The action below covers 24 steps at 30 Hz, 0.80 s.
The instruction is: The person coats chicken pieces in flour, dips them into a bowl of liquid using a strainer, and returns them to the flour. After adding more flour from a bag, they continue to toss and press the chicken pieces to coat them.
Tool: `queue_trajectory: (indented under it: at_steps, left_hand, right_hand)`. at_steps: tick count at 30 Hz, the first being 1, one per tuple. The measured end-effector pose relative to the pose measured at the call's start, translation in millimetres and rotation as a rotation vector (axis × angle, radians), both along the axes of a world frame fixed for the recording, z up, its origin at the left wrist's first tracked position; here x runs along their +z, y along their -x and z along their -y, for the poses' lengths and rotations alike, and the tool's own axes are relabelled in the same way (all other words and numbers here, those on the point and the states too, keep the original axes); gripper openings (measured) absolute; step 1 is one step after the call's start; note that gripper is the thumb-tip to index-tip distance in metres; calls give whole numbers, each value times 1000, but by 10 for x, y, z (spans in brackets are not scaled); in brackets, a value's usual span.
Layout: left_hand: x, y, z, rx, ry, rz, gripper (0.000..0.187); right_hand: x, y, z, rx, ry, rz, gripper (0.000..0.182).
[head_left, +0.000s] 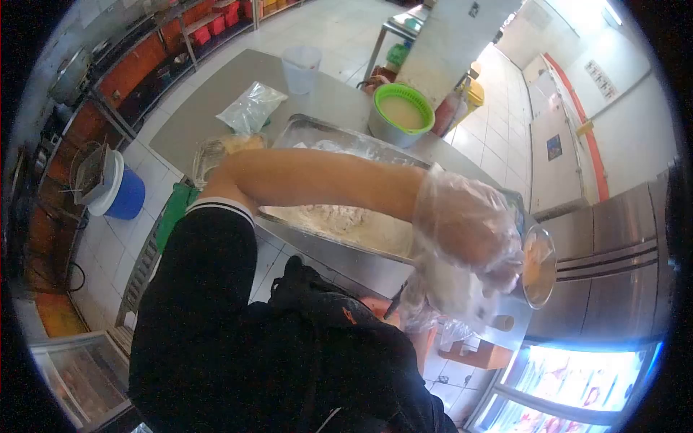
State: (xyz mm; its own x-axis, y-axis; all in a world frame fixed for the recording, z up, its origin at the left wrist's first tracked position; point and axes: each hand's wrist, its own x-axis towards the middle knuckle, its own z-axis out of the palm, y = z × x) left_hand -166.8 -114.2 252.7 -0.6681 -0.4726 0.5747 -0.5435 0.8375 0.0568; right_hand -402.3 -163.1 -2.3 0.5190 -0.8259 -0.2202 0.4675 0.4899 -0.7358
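Note:
My left arm stretches across the front of me to the right. Its hand (473, 231) wears a loose clear plastic glove, and its fingers curl down close together over my right hand. What they grip, if anything, is hidden by crumpled plastic. Just below is my right hand (440, 292), also wrapped in clear plastic, its fingers not readable. Beside both hands, a clear bowl (550, 278) holds orange-yellow food pieces. Behind my left forearm lies a metal tray (310, 121) of white flour (346, 220), partly covered by the arm.
On the grey table (191, 108) are a bag of white powder (253, 108), a clear jug (301, 70), a food container (204, 160) and a green strainer (404, 92) over a tub of pale liquid. A blue bucket (128, 193) stands left; a lit display case (570, 382) lower right.

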Motion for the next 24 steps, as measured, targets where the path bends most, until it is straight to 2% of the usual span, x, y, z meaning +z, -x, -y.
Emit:
queue_trajectory:
  at_steps: [3, 5, 7, 8, 9, 10, 12, 13, 14, 16, 19, 20, 22, 24]
  left_hand:
    - [-96, -561, -248, 99, 394, 49, 9]
    - [-486, -961, -455, 216, 261, -134, 14]
    - [-1006, -1105, -645, 525, 164, -556, 20]
    - [-1366, -1133, -732, 563, -160, -914, 22]
    - [-1668, -1140, -840, 588, -503, -1254, 25]
    - [-1807, -1158, -1000, 672, -522, -1161, 25]
    - [-2033, -1232, -1109, 880, -687, -920, 29]
    - [-2156, -1291, -1069, 919, -764, -912, 32]
    - [-2280, -1350, -1030, 957, -841, -901, 37]
    - [-2522, -1456, -959, 848, -890, -1184, 43]
    - [-2682, -1640, -930, 876, -963, -965, 49]
    - [-3195, -1843, -833, 1019, -779, -572, 48]
    - [-3542, -2099, -802, 1137, -715, -288, 45]
    - [-3270, -2345, -729, 1036, -835, -139, 42]
  right_hand:
    - [141, -268, 289, 30, -84, 251, 60]
    - [176, -322, 386, 73, -106, 294, 62]
    - [137, -375, 445, 124, -108, 260, 65]
    - [62, -392, 484, 166, -89, 184, 78]
    - [-93, -383, 602, 179, 59, 148, 71]
    - [-309, -370, 755, 188, 209, 112, 65]
    - [-344, -531, 696, 139, 215, -42, 76]
    - [-349, -618, 661, 119, 215, -119, 85]
    - [66, -823, 432, 86, 289, -164, 86]
    - [335, -1040, 230, 52, 403, -194, 91]
    - [556, -1240, 20, 16, 691, -275, 95]
    - [664, -1265, -41, 55, 732, -313, 96]
    - [775, -1275, -151, 60, 731, -492, 95]
    - [808, -1277, -327, 78, 753, -627, 94]
